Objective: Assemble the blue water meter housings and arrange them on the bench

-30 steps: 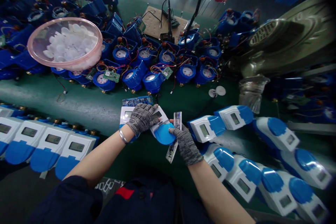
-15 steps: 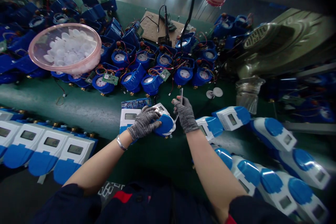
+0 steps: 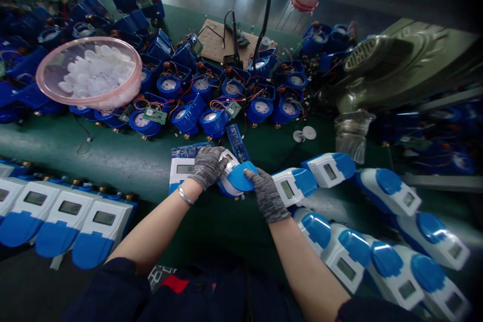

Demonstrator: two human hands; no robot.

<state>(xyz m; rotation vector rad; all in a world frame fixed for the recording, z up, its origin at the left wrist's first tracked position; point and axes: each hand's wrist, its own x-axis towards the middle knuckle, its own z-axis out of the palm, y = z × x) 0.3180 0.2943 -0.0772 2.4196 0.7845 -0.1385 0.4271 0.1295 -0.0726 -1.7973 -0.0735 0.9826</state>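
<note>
Meter in front of me: this water meter (image 3: 232, 162) sits on the green bench (image 3: 215, 231), pretty much between my hands, white display end up and to the left, blue end down and to the right. So the long axis runs on a slant, not square to me.
Blue lid: the lid (image 3: 242, 177) looks tipped up off the casing, just left of my right fingertips and a touch farther out.
Right hand: my gloved right hand (image 3: 269, 196) comes in from the right and looks like it's pinching the lid's edge, thumb on top; the other fingers are mostly hidden.
Left hand: my left hand (image 3: 209, 167) is draped over the display end, fingers bent. Honestly can't tell if that's a grip or just a steadying press.
Who's closer: right hand for the lid, left hand for the display end.
Second meter: another one (image 3: 184, 169) pokes out on the left side of my left hand, partly covered by it.
Blue strips: one printed strip (image 3: 237, 143) lies just beyond the lidded meter, another (image 3: 190, 150) just beyond the second meter.
Right-side neighbor: the nearest meter over there (image 3: 289, 189) sits just past my right hand, lid down.
</note>
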